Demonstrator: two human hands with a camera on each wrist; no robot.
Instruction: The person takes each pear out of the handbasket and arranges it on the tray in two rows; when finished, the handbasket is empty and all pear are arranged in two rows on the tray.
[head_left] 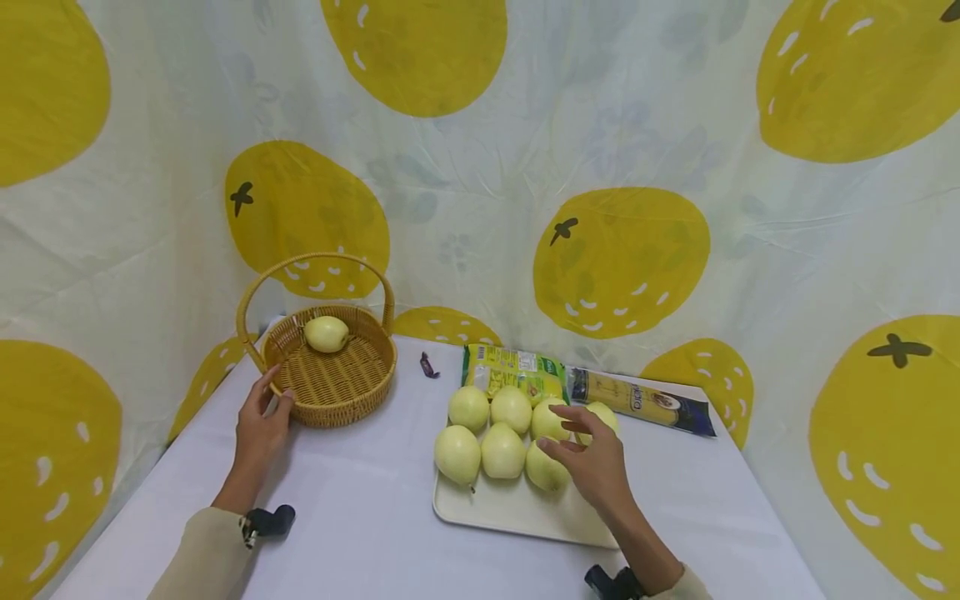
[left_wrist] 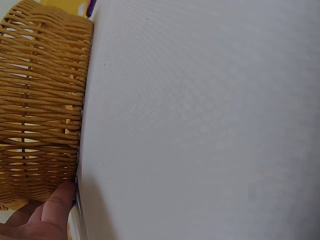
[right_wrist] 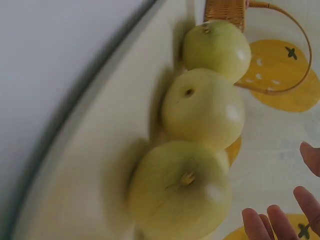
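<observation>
A round wicker basket with a tall handle stands at the back left, holding one pale yellow-green pear. My left hand touches the basket's near-left side; its thumb rests against the woven wall in the left wrist view. Several more pears sit in two rows on a white tray. Over the tray's right part hovers my right hand, its thumb and fingers apart with nothing between them. It partly hides the pears behind it. Three pears line up in the right wrist view.
Behind the tray lie a green-and-yellow packet and a long dark-blue and gold pack. A small purple-wrapped sweet is right of the basket. White cloth covers the table, and a fruit-print curtain hangs close behind.
</observation>
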